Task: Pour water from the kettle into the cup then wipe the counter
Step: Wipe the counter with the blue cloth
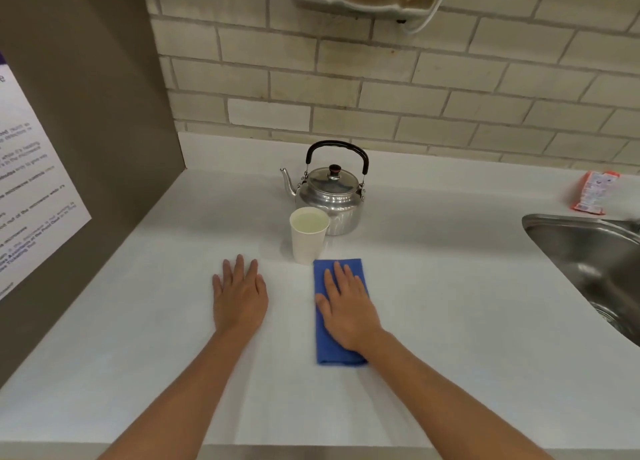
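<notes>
A silver kettle [329, 196] with a black handle stands upright near the back of the white counter [450, 304], its spout pointing left. Just in front of it stands a white paper cup [308, 238] with water in it. A folded blue cloth [323, 342] lies flat on the counter in front of the cup. My right hand [348, 307] rests palm down on the cloth, fingers spread. My left hand [239, 295] lies flat on the bare counter to the left of the cloth, fingers apart, holding nothing.
A steel sink [595, 269] is set into the counter at the right. An orange packet [594, 191] lies behind it by the tiled wall. A grey side panel with a printed notice [31, 189] closes off the left.
</notes>
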`<state>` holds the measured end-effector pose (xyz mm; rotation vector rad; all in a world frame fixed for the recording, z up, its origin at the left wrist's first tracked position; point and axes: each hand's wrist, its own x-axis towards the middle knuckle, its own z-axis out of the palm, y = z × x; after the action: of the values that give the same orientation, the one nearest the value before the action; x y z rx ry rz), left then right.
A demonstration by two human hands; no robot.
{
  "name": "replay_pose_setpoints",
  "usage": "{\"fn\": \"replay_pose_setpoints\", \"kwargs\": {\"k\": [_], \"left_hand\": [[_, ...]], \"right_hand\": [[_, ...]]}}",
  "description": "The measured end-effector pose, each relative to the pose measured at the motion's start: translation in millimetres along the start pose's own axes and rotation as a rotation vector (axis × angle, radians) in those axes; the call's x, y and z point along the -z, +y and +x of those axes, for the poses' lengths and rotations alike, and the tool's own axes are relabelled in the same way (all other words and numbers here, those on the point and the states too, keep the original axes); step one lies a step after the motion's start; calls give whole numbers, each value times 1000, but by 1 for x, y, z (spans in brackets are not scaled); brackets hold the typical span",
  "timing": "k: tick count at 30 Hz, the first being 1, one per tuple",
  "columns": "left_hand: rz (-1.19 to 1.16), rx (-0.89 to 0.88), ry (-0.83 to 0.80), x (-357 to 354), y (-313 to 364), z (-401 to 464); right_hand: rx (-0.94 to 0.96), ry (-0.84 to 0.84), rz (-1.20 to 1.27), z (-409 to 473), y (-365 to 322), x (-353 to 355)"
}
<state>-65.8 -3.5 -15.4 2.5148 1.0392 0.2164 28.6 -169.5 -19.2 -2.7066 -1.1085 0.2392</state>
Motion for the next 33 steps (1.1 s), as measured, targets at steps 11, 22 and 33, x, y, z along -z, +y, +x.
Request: {"fn": "replay_pose_setpoints", "kwargs": {"k": [11,22,33], "left_hand": [[154,-36,0,-7,-2,0],[147,-20,8,-9,0,2],[154,-22,16,-8,-1,0]], "right_hand": [[-198,16,-81,50,34,18],[7,2,-108,59,91,38],[144,37,-68,36,80,21]]}}
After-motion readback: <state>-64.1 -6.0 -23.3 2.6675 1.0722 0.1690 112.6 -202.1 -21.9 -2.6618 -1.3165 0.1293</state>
